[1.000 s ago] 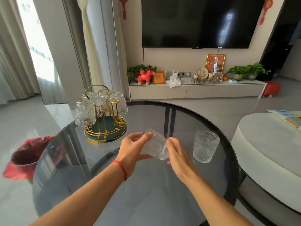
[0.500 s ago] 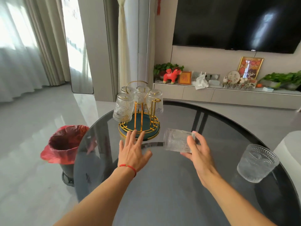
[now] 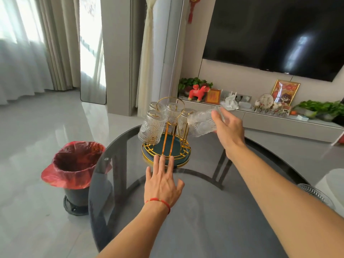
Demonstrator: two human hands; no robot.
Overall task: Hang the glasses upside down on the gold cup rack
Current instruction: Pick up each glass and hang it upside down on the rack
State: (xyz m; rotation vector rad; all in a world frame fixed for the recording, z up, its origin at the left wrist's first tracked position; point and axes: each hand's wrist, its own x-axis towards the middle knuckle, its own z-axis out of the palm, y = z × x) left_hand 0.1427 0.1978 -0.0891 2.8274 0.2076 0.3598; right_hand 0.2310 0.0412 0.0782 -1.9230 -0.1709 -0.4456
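The gold cup rack (image 3: 168, 138) with a dark green tray stands at the far left of the round dark glass table (image 3: 204, 211). Several ribbed clear glasses hang upside down on it; the nearest hung glass (image 3: 151, 127) is at front left. My right hand (image 3: 228, 127) grips a ribbed glass (image 3: 200, 122), tilted on its side, right beside the rack's right prongs. My left hand (image 3: 163, 181) lies flat with fingers spread, its fingertips touching the tray's near rim. Another glass (image 3: 314, 194) stands at the table's right edge, partly hidden by my right forearm.
A black bin with a red liner (image 3: 75, 164) stands on the floor left of the table. A low TV cabinet (image 3: 270, 120) with ornaments and plants runs along the far wall. A white rounded seat (image 3: 333, 179) is at the right edge.
My right hand has carried the glass up and forward to the rack's right side. My left hand slid forward to the tray's rim. The view has shifted left.
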